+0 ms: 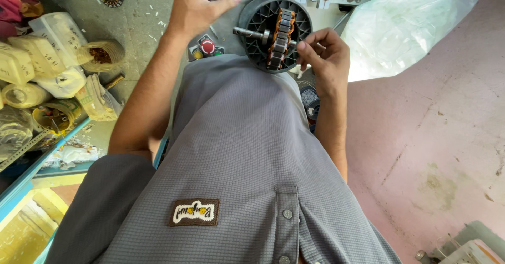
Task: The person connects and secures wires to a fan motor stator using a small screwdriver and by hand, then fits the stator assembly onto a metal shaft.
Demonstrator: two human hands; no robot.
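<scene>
From the head camera I look straight down my own grey checked shirt [247, 153], a woven fabric with a small stitched patch low on the chest, to a black ribbed plastic motor housing [258, 19] at twelve o'clock, just above the shirt's edge. It is round and spoked, and seated in it is a laminated steel stator core with copper windings [281, 35], a plain metal shaft [247, 31] sticking out toward nine o'clock. My right hand [326, 53] sits at the housing's three o'clock side, thumb and fingertips pinched together against the rim beside the stator; whether they clamp a wire or only touch the edge I cannot tell. My left hand [197, 3] hovers at the housing's ten o'clock, fingers curled loosely with the thumb out, holding nothing I can see. Below it, at seven o'clock of the housing, is a red round push button on a small control box [207, 47]. At two o'clock lies a large clear crinkled plastic bag [410, 24] of pale contents. Far at nine o'clock, cloudy plastic packets [47, 59] with dark-printed labels crowd a dusty grey workbench [142, 27].
</scene>
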